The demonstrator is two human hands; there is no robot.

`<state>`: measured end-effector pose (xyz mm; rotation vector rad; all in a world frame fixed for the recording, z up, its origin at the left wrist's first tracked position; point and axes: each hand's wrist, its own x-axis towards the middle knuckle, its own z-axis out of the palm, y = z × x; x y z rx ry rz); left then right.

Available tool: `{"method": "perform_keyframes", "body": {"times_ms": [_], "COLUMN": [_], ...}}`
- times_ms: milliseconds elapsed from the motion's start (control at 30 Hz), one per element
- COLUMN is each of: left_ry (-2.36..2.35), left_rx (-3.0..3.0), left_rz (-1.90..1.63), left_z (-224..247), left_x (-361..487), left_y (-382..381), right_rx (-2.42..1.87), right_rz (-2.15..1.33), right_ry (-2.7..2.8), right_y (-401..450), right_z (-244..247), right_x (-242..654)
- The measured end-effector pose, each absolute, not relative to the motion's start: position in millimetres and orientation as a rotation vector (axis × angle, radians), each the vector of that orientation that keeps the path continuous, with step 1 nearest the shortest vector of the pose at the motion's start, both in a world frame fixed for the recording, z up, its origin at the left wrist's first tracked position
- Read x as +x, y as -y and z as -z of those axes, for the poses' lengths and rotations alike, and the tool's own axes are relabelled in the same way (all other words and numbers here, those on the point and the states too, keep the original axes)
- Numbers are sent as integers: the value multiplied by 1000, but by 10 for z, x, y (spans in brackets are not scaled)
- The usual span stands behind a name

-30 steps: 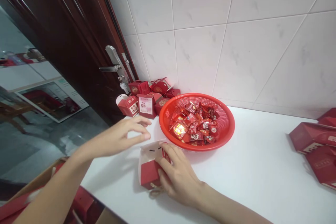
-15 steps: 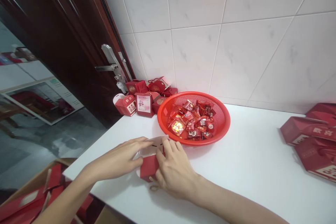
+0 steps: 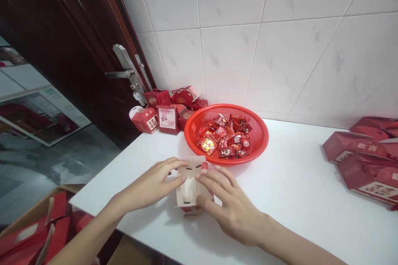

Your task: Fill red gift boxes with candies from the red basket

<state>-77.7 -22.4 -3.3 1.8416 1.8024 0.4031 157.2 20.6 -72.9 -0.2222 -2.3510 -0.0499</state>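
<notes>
A small red gift box (image 3: pixel 189 187) stands on the white table with its flaps apart, and its white inside faces up. Dark slots show in its front and back flaps. My left hand (image 3: pixel 155 182) holds the left side, with thumb and fingers at the upper edge. On the right side, my right hand (image 3: pixel 231 201) grips the wall, its fingertips over the rim and partly hiding it. Just behind the box is a red plastic basket (image 3: pixel 264 140) holding several wrapped candies (image 3: pixel 226 137).
Several red gift boxes (image 3: pixel 168 120) are grouped by the wall at the back left. More red boxes (image 3: pixel 354 169) stand at the right. A carton (image 3: pixel 122 252) with red boxes sits below the table's left edge. A dark door (image 3: pixel 77 49) stands left.
The box has been turned and opened out, so its white inside now shows instead of a red side. My right hand has shifted right, with its fingers more spread. The view has moved slightly.
</notes>
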Motion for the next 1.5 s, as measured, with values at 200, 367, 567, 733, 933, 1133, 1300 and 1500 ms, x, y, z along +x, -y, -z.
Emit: {"method": "perform_keyframes", "body": {"times_ms": [200, 367, 567, 733, 933, 1133, 1300, 1500], "left_ry": [-1670, -1443, -1466, -1508, -1544, -1629, -1703, -1756], "left_rx": [1916, 1913, 1856, 1768, 1632, 1409, 1304, 1119], "left_rz": [-393, -409, -388, -463, -619, -731, -800, -890], "left_z": [102, 138, 277, 365, 486, 568, 579, 478], "left_x": [-733, -707, -650, -642, -616, -596, -661, -693], "left_y": [306, 334, 346, 372, 491, 637, 695, 641], "right_rx": [-59, -92, -345, -570, -703, -657, -607, -594], "right_rz": [68, -159, -155, -28, -128, -204, -210, -257], "right_ry": [2322, 2375, 2288, 2239, 2175, 2164, 2086, 2180], "right_y": [-3, 64, 95, 154, 274, 283, 208, 56], "right_z": [878, 912, 826, 941, 1192, 1356, 1493, 1290], "right_x": [1731, 1842, 1885, 2004, 2103, 2048, 1874, 1789]}}
